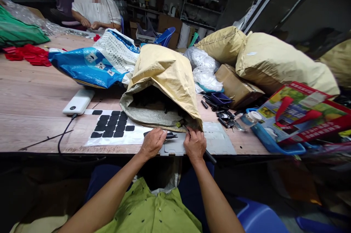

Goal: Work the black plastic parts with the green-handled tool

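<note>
My left hand [154,142] is closed at the table's front edge. A slim black piece [171,136] with a pointed end sticks out from its fingers to the right. Beside it, my right hand [195,144] is wrapped round a dark rod [210,157]; one end slants down past the table edge, and a thin tip shows above the fingers. Just behind both hands lies a tan paper sack [167,65], its mouth facing me, with dark pieces inside that I cannot make out. Left of my hands is a white sheet [90,140] bearing rows of black rounded squares.
A white power bank [79,101] with a black cable lies left, near a blue-and-white bag [90,61]. On the right are small black parts [225,116], a clear jar [248,120], and a blue basket [265,140] under a printed bag. A person [95,15] sits across the table.
</note>
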The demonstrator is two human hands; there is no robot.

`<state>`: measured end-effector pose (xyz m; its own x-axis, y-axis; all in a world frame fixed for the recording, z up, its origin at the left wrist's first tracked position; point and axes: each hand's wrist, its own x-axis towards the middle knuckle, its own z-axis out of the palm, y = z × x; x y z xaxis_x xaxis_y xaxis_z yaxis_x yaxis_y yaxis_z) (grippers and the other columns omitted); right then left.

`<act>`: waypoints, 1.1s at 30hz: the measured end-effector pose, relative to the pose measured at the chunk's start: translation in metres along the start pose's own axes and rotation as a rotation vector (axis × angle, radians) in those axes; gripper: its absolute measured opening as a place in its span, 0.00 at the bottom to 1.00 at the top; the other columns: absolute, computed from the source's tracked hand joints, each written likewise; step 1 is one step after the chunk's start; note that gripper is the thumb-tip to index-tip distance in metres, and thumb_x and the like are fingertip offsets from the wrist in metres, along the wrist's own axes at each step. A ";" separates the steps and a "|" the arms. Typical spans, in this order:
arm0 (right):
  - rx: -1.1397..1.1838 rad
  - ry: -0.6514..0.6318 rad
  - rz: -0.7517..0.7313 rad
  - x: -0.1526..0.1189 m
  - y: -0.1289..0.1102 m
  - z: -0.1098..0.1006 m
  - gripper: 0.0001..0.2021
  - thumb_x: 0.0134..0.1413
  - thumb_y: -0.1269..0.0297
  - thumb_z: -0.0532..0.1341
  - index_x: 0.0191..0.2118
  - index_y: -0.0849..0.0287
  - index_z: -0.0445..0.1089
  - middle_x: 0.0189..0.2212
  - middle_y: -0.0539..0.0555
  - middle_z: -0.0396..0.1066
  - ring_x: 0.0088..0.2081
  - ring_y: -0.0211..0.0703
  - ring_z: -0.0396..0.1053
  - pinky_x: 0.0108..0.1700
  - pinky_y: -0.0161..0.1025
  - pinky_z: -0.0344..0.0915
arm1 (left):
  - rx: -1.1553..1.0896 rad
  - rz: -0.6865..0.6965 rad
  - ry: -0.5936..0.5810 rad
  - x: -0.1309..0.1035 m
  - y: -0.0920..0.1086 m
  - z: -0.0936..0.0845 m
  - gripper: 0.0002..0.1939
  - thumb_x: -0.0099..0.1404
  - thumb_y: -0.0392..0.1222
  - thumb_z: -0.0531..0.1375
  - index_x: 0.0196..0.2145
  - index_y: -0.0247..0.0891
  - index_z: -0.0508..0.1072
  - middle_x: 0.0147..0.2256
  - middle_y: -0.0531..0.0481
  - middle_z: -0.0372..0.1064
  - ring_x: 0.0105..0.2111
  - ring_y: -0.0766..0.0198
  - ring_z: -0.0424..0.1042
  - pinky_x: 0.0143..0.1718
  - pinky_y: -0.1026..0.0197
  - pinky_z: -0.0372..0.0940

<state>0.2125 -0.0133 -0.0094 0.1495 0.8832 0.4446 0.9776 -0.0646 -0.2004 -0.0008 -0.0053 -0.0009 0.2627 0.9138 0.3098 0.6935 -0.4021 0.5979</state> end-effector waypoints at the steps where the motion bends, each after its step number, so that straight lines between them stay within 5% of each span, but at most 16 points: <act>1: -0.001 0.003 -0.002 0.000 0.000 0.000 0.15 0.63 0.65 0.58 0.52 0.53 0.75 0.42 0.57 0.71 0.44 0.49 0.61 0.43 0.43 0.54 | -0.014 0.009 0.003 -0.003 0.004 -0.003 0.23 0.77 0.48 0.45 0.27 0.40 0.68 0.29 0.50 0.65 0.33 0.61 0.66 0.39 0.59 0.61; 5: -0.007 0.003 -0.007 0.001 0.001 0.001 0.15 0.63 0.65 0.59 0.53 0.53 0.75 0.41 0.57 0.71 0.43 0.49 0.61 0.43 0.42 0.54 | -0.107 0.100 -0.077 -0.032 0.022 -0.012 0.16 0.76 0.47 0.48 0.38 0.41 0.72 0.34 0.48 0.70 0.37 0.61 0.69 0.41 0.58 0.63; 10: -0.013 0.003 -0.005 0.001 0.001 0.001 0.15 0.62 0.65 0.59 0.53 0.53 0.75 0.41 0.57 0.70 0.44 0.49 0.61 0.43 0.42 0.54 | 0.009 0.264 -0.363 -0.088 0.021 -0.002 0.16 0.75 0.48 0.49 0.43 0.42 0.74 0.35 0.45 0.74 0.37 0.56 0.72 0.42 0.55 0.62; 12: -0.017 0.005 -0.004 0.001 0.001 0.001 0.15 0.62 0.66 0.59 0.52 0.53 0.75 0.40 0.57 0.70 0.43 0.49 0.61 0.43 0.41 0.54 | 0.057 0.193 -0.467 -0.104 0.008 0.009 0.16 0.75 0.48 0.48 0.43 0.42 0.74 0.36 0.44 0.75 0.38 0.56 0.74 0.41 0.55 0.63; 18: -0.016 0.012 -0.003 0.000 0.000 0.000 0.15 0.62 0.65 0.59 0.52 0.53 0.75 0.42 0.57 0.71 0.44 0.49 0.61 0.43 0.42 0.53 | 0.212 -0.359 -0.669 -0.129 -0.041 0.040 0.11 0.68 0.40 0.52 0.42 0.44 0.73 0.41 0.44 0.77 0.43 0.51 0.77 0.41 0.55 0.66; 21: -0.023 0.008 -0.001 0.000 0.000 -0.001 0.15 0.62 0.65 0.59 0.52 0.52 0.75 0.41 0.57 0.71 0.43 0.49 0.62 0.42 0.42 0.53 | 0.232 -0.387 -0.710 -0.131 -0.044 0.038 0.11 0.64 0.37 0.55 0.41 0.43 0.75 0.43 0.43 0.77 0.45 0.49 0.77 0.41 0.54 0.66; 24: -0.020 0.005 0.003 0.000 -0.001 -0.001 0.15 0.62 0.65 0.59 0.52 0.52 0.75 0.40 0.57 0.71 0.43 0.49 0.61 0.42 0.42 0.53 | 0.067 -0.230 -0.723 -0.114 -0.017 0.019 0.07 0.61 0.42 0.60 0.36 0.43 0.78 0.36 0.46 0.79 0.39 0.52 0.77 0.37 0.57 0.65; 27: -0.015 0.004 0.003 0.000 -0.001 0.000 0.15 0.62 0.65 0.59 0.53 0.52 0.75 0.41 0.57 0.70 0.44 0.49 0.61 0.42 0.43 0.53 | -0.257 -0.092 -0.643 -0.066 0.018 -0.007 0.10 0.64 0.47 0.59 0.36 0.44 0.79 0.29 0.52 0.77 0.28 0.62 0.74 0.29 0.64 0.61; 30: -0.009 0.000 0.005 0.000 -0.001 0.000 0.15 0.62 0.65 0.59 0.53 0.52 0.75 0.41 0.57 0.71 0.44 0.49 0.61 0.42 0.42 0.53 | -0.345 -0.102 -0.332 0.005 0.032 -0.024 0.14 0.67 0.49 0.56 0.35 0.40 0.79 0.28 0.51 0.76 0.29 0.63 0.72 0.31 0.64 0.62; 33: -0.002 -0.004 0.007 0.000 0.000 -0.001 0.15 0.62 0.65 0.59 0.52 0.52 0.75 0.41 0.57 0.70 0.44 0.49 0.61 0.42 0.42 0.53 | -0.155 -0.281 0.042 0.076 0.018 -0.023 0.13 0.67 0.47 0.58 0.40 0.37 0.78 0.35 0.45 0.78 0.34 0.58 0.74 0.37 0.60 0.66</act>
<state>0.2124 -0.0137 -0.0091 0.1557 0.8843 0.4401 0.9768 -0.0716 -0.2017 0.0165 0.0558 0.0502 0.0447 0.9884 0.1450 0.6240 -0.1410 0.7686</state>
